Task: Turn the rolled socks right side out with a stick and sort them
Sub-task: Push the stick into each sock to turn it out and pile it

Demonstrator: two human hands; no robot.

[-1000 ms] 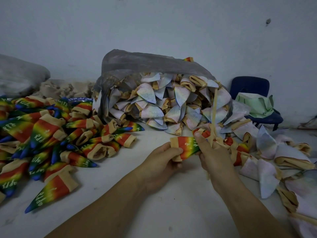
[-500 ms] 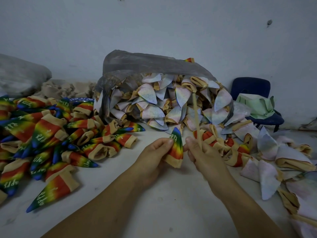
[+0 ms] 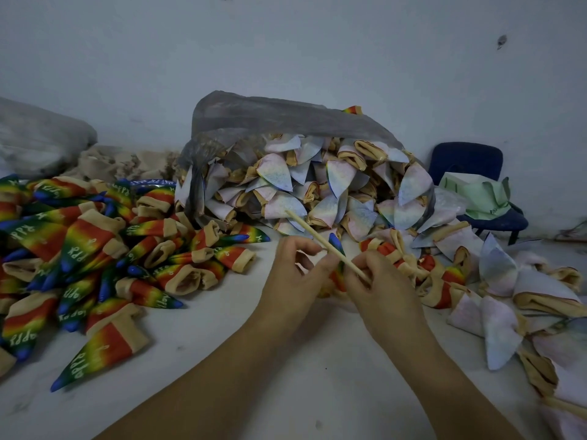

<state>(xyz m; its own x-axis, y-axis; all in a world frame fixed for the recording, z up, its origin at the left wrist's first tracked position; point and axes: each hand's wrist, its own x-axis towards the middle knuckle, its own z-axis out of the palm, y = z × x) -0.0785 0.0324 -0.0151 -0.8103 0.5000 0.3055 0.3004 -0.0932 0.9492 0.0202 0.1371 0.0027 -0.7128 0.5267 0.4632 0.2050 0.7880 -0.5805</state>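
The rainbow sock (image 3: 337,249), seemingly turned, is pinched by the left hand (image 3: 290,277), the stick (image 3: 320,240) by the right hand (image 3: 382,292); sorting onto the rainbow pile (image 3: 85,239) is judged due.

1. We see the rainbow socks (image 3: 92,249) on the left banded red, yellow and green, blue at the tips, with white lettering and tan cuffs.
2. We find the single sock (image 3: 337,244) behind the stick blue at its tip, green below that and red lower down.
3. The stick (image 3: 313,233) looks pale tan to us.
4. We see the rolled socks (image 3: 276,173) in the bag as whitish with faint pastel tints and tan cuffs.
5. The bag (image 3: 270,115) is translucent grey.
6. We note a dark blue chair (image 3: 463,158) bearing a pale green bundle (image 3: 476,198).
7. We see an off-white table (image 3: 222,328) with a few dark specks, and a pale bluish-white wall (image 3: 286,52).
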